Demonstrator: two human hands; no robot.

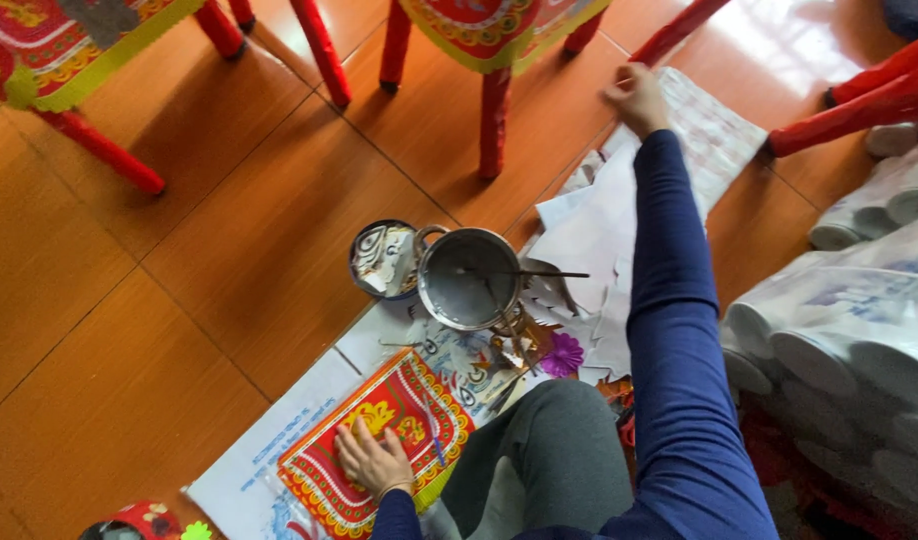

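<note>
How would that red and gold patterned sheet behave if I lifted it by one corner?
The red and gold sheet lies flat under the left hand, so it is probably thin, light and floppy. It would likely droop, and might slide on the white paper beneath.

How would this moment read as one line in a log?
left hand: flat on red patterned sheet | right hand: reaching to white paper | pot: between, on floor

Single head-worn view, steeply downward from above, fairly near the orange tiled floor (159, 300).
</note>
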